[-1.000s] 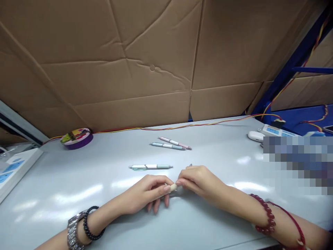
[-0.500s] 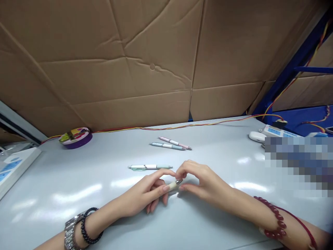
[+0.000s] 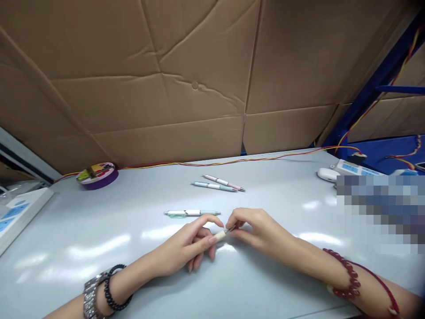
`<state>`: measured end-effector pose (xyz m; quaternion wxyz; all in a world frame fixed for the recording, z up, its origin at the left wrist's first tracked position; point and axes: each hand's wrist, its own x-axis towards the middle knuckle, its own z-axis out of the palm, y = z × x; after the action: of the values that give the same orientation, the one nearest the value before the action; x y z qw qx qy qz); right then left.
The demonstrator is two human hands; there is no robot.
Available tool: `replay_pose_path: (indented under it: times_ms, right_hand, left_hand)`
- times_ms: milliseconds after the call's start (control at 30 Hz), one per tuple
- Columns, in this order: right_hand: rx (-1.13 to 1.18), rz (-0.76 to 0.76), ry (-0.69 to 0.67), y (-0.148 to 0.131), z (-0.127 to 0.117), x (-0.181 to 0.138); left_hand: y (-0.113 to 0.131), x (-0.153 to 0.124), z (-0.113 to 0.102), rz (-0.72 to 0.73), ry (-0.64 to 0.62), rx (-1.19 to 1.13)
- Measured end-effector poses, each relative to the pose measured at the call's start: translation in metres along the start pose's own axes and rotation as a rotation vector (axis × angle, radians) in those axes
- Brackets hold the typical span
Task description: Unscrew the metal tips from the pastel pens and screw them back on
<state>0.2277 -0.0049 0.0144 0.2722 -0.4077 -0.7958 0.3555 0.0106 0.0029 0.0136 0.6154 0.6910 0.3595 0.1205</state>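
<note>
My left hand point(image 3: 186, 246) is closed on a cream pen point(image 3: 220, 235), thumb on top of the barrel, front end pointing right; most of the barrel is hidden in the palm. Thumb and index finger of my right hand point(image 3: 260, 230) pinch the pen's silver metal tip point(image 3: 231, 229), partly covered by the fingers. A thin piece shows between barrel and tip. Just beyond my left fingers lies a white and mint-green pen point(image 3: 191, 213). Further back, a light-blue pen point(image 3: 214, 186) and a pink pen point(image 3: 223, 181) lie side by side at an angle, their silver tips close together.
A purple-edged roll of tape point(image 3: 101, 179) sits at the back left. Power strips stand at the left point(image 3: 20, 212) and right point(image 3: 357, 168) edges, a white rounded device point(image 3: 327, 174) by the right one. Red and yellow wires point(image 3: 186, 164) run along the cardboard wall point(image 3: 166, 102).
My right fingers have closed around the metal tip and shifted slightly right. The tip now stands a little away from the cream barrel. My left hand keeps its hold almost unmoved.
</note>
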Motion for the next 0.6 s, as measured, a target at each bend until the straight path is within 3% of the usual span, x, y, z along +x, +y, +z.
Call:
replay_pose_path:
  times_ms: [400, 500, 600]
  right_hand:
    - [0.101, 0.021, 0.0, -0.005, -0.008, -0.002]
    - [0.001, 0.042, 0.1, -0.002, -0.021, -0.001]
    - [-0.254, 0.142, 0.209, 0.01, -0.036, 0.002]
  left_hand:
    - [0.0, -0.001, -0.002, 0.01, -0.005, 0.045]
    - [0.001, -0.001, -0.003, 0.03, -0.014, 0.033]
    - [-0.001, -0.001, -0.004, 0.021, -0.008, -0.019]
